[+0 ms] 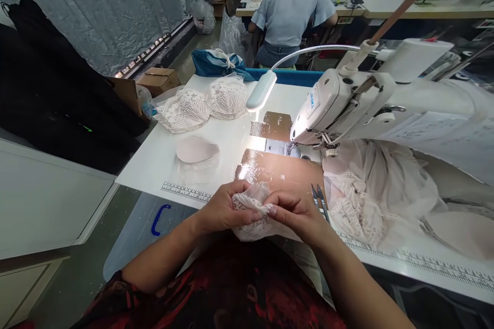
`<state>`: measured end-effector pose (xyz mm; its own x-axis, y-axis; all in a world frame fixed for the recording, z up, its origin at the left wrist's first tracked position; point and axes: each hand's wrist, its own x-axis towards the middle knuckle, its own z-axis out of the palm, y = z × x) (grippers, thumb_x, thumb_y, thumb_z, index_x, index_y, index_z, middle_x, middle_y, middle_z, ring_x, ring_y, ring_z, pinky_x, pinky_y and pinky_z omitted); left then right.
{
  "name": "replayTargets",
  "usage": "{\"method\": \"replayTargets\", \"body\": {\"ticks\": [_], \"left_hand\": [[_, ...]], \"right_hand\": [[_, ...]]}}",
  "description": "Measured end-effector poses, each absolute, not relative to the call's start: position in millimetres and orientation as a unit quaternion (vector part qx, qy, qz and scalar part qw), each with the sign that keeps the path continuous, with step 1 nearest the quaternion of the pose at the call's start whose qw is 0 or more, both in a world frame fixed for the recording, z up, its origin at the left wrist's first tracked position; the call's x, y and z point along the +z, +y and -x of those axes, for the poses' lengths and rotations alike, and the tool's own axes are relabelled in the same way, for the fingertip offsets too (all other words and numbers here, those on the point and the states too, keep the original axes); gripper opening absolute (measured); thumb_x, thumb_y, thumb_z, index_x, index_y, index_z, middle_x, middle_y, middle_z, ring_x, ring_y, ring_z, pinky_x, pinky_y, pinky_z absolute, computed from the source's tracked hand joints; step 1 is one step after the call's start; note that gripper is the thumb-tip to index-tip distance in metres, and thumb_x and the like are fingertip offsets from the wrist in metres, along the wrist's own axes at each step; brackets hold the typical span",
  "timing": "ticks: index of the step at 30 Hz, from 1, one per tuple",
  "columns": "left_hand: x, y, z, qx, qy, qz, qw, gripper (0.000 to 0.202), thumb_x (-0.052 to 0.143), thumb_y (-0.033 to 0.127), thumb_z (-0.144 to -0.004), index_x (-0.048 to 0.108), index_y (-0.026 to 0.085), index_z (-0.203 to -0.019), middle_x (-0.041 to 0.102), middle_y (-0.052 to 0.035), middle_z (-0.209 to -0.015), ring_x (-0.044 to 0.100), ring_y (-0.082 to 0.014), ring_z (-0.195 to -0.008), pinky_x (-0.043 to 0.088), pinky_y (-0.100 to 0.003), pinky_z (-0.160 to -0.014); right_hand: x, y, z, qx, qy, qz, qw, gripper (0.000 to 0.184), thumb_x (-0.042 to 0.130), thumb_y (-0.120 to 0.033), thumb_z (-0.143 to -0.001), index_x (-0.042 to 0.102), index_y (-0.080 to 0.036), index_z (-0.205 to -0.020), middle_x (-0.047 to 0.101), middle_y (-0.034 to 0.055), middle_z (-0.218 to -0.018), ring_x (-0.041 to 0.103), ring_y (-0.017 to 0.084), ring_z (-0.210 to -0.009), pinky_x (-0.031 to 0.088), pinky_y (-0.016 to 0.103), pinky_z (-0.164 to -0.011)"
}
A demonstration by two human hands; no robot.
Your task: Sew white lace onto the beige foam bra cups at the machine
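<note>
Between my two hands is a piece of white lace fabric, bunched up at the table's front edge. My left hand is closed on its left side, thumb lying across the lace. The fingertips of my right hand pinch the lace edge close to the left thumb. Just right of my right hand lie dark thread snips. A beige bra cup rests on the table to the left, on a sheer piece of fabric. Behind it sit two lace-covered bra cups.
A white sewing machine stands at the right, with a lamp hanging over the table. Sheer and lace fabric is heaped under its arm. Printed rulers run along the front edge. Ahead, a person sits facing away.
</note>
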<state>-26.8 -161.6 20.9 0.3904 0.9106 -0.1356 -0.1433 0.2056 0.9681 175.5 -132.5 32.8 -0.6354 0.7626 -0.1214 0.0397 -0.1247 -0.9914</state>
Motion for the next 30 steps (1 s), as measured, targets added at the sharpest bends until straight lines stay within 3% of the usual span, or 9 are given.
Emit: {"method": "replayTargets", "body": {"ticks": [4,8,11,13,15,18,25,28,30], "left_hand": [[22.4,-156.6,36.5,0.331,0.396,-0.548,0.658,0.012,0.065,0.015,-0.064,0.064,0.012,-0.076,0.057,-0.0033,-0.083,0.051,-0.0130,-0.073,0.041,-0.022,-0.064],[10.6,-160.0,43.3,0.353,0.480,-0.402,0.695,0.014,0.052,0.013,-0.061,0.063,0.012,-0.069,0.056,-0.0007,-0.064,0.050,-0.0112,-0.059,0.041,-0.021,-0.055],[6.6,-162.7,42.7,0.426,0.434,-0.292,0.739,0.009,0.054,0.018,-0.059,0.060,0.013,-0.063,0.054,0.0005,-0.057,0.049,-0.0105,-0.053,0.043,-0.021,-0.053],[9.1,-164.3,39.0,0.448,0.377,-0.262,0.767,0.018,0.059,0.026,-0.065,0.064,0.014,-0.077,0.060,-0.0019,-0.066,0.054,-0.0126,-0.058,0.045,-0.023,-0.056],[13.7,-166.4,33.2,0.451,0.351,-0.290,0.767,0.035,0.065,0.033,-0.071,0.065,0.016,-0.102,0.066,-0.0052,-0.084,0.060,-0.0163,-0.072,0.048,-0.025,-0.064],[18.8,-169.0,23.7,0.456,0.358,-0.367,0.728,0.050,0.075,0.025,-0.069,0.060,0.016,-0.116,0.067,-0.0069,-0.098,0.062,-0.0194,-0.088,0.048,-0.027,-0.077],[6.0,-168.2,22.9,0.437,0.379,-0.325,0.748,0.007,0.070,0.011,-0.063,0.067,0.011,-0.070,0.062,-0.0013,-0.063,0.054,-0.0119,-0.061,0.043,-0.023,-0.063],[1.7,-169.5,23.9,0.483,0.352,-0.192,0.778,0.011,0.071,0.014,-0.060,0.067,0.013,-0.070,0.061,-0.0001,-0.063,0.053,-0.0104,-0.059,0.044,-0.022,-0.062],[3.9,-172.0,18.8,0.486,0.287,-0.133,0.815,0.023,0.072,0.027,-0.064,0.068,0.014,-0.082,0.066,-0.0038,-0.076,0.059,-0.0145,-0.068,0.048,-0.027,-0.068]], "right_hand": [[30.7,-133.2,-179.5,0.687,-0.513,0.400,0.325,0.034,0.068,-0.050,-0.074,0.059,-0.018,-0.067,0.045,-0.0037,-0.056,0.036,0.009,-0.049,0.028,0.022,-0.046],[32.3,-136.4,-179.5,0.645,-0.509,0.427,0.377,0.038,0.068,-0.051,-0.072,0.051,-0.019,-0.058,0.038,-0.0049,-0.054,0.031,0.009,-0.050,0.027,0.023,-0.048],[29.3,-139.5,-176.9,0.625,-0.521,0.440,0.381,0.040,0.066,-0.050,-0.074,0.049,-0.019,-0.057,0.033,-0.0056,-0.053,0.025,0.009,-0.051,0.024,0.023,-0.048],[25.9,-140.7,-175.5,0.615,-0.527,0.445,0.381,0.038,0.065,-0.049,-0.077,0.050,-0.019,-0.058,0.034,-0.0053,-0.054,0.026,0.009,-0.051,0.025,0.024,-0.048],[23.2,-141.1,-174.5,0.606,-0.545,0.441,0.376,0.035,0.064,-0.047,-0.079,0.054,-0.019,-0.061,0.039,-0.0042,-0.056,0.031,0.010,-0.053,0.028,0.024,-0.051],[22.3,-141.6,-174.1,0.604,-0.570,0.423,0.361,0.029,0.066,-0.043,-0.079,0.063,-0.018,-0.066,0.051,-0.0017,-0.062,0.042,0.012,-0.059,0.034,0.025,-0.056],[27.4,-146.5,-180.6,0.642,-0.426,0.426,0.474,0.023,0.075,-0.040,-0.071,0.067,-0.020,-0.064,0.056,-0.0015,-0.058,0.046,0.011,-0.055,0.038,0.025,-0.054],[26.3,-147.9,-180.4,0.653,-0.385,0.403,0.513,0.020,0.075,-0.041,-0.070,0.069,-0.022,-0.065,0.059,-0.0013,-0.059,0.048,0.011,-0.055,0.042,0.026,-0.056],[22.6,-148.4,-176.6,0.641,-0.389,0.397,0.529,0.019,0.075,-0.040,-0.071,0.070,-0.023,-0.064,0.060,-0.0019,-0.058,0.048,0.011,-0.054,0.043,0.026,-0.057]]}}
